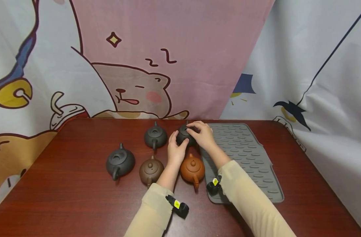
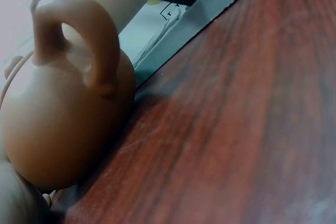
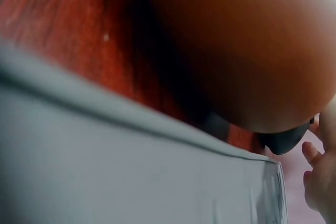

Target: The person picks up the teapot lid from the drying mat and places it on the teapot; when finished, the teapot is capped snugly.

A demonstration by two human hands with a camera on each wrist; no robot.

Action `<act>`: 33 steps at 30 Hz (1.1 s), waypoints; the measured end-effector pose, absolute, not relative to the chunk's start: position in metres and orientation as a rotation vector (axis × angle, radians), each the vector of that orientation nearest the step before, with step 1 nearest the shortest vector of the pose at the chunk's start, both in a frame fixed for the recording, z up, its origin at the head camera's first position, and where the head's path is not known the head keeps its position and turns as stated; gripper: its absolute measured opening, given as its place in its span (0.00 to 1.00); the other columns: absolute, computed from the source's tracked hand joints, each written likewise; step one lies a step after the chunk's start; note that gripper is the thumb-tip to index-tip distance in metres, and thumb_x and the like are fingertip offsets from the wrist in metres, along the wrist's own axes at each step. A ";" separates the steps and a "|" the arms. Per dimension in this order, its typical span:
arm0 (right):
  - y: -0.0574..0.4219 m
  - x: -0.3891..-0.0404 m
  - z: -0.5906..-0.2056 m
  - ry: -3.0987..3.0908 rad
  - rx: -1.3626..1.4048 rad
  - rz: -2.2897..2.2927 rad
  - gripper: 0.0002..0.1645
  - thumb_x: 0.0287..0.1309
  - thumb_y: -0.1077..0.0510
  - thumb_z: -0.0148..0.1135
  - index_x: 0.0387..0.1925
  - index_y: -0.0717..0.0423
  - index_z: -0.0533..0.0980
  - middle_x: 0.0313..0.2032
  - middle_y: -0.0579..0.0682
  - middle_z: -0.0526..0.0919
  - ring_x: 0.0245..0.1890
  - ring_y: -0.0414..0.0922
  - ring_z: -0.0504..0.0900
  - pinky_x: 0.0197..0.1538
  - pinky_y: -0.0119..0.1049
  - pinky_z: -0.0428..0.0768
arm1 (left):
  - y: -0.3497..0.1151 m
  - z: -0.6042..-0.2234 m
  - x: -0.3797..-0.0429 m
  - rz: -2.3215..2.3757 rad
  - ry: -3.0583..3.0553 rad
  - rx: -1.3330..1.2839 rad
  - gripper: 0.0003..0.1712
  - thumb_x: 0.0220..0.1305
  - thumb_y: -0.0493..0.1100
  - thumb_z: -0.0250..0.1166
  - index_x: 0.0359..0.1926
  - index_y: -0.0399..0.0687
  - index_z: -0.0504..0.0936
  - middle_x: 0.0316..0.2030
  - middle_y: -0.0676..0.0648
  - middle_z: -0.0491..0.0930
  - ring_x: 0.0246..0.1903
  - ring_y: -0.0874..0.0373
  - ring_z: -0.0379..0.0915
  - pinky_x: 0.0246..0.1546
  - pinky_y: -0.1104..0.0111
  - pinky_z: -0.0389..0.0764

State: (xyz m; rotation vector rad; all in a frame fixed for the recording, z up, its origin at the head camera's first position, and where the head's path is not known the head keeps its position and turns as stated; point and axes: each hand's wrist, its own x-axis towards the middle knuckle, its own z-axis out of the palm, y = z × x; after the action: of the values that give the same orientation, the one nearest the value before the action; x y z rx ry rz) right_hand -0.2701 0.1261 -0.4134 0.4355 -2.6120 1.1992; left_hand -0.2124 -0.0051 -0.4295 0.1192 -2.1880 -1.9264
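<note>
Both hands are at a black teapot (image 1: 183,134) near the back of the table, left of the grey mat. My left hand (image 1: 176,152) holds its left and front side between fingers and thumb. From the right, my right hand (image 1: 203,134) grips it, with thumb and fingers curved over its top. Just in front stands an orange clay teapot (image 1: 193,168), its spout toward me; its looped handle (image 2: 105,40) shows large in the left wrist view. In the right wrist view the black teapot (image 3: 286,141) is partly hidden behind the blurred orange body.
A brown teapot (image 1: 151,171) stands beside my left forearm. Two more dark teapots, one at the back (image 1: 155,137) and one farther left (image 1: 120,162), rest on the reddish wooden table (image 1: 71,191). The ridged grey mat (image 1: 245,158) lies at right, under my right forearm.
</note>
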 end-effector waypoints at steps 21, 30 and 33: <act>0.145 -0.256 -0.390 -2.531 0.494 1.130 0.15 0.61 0.50 0.64 0.47 0.51 0.82 0.51 0.47 0.79 0.47 0.56 0.74 0.52 0.54 0.60 | -0.011 -0.405 -0.199 -1.896 -2.124 0.065 0.30 0.65 0.40 0.62 0.66 0.41 0.68 0.66 0.41 0.64 0.65 0.46 0.58 0.62 0.52 0.61; 0.164 -0.234 -0.373 -2.474 0.541 1.083 0.14 0.61 0.51 0.65 0.47 0.51 0.82 0.51 0.50 0.79 0.47 0.52 0.71 0.51 0.54 0.59 | -0.015 -0.373 -0.181 -1.978 -2.069 -0.075 0.29 0.65 0.40 0.61 0.67 0.43 0.67 0.66 0.43 0.64 0.66 0.47 0.56 0.63 0.53 0.59; 0.172 -0.225 -0.368 -2.461 0.547 1.068 0.14 0.60 0.52 0.65 0.47 0.51 0.82 0.51 0.51 0.79 0.46 0.50 0.69 0.49 0.53 0.59 | -0.019 -0.364 -0.173 -1.972 -2.089 -0.157 0.30 0.66 0.40 0.61 0.68 0.44 0.66 0.66 0.43 0.64 0.66 0.49 0.56 0.64 0.54 0.58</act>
State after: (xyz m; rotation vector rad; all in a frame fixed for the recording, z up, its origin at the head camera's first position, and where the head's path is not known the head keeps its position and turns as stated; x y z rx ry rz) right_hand -0.2250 0.1718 -0.3684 0.5472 -2.4615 1.0677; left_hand -0.1730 -0.0195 -0.3635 -0.1570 -2.0888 -1.9722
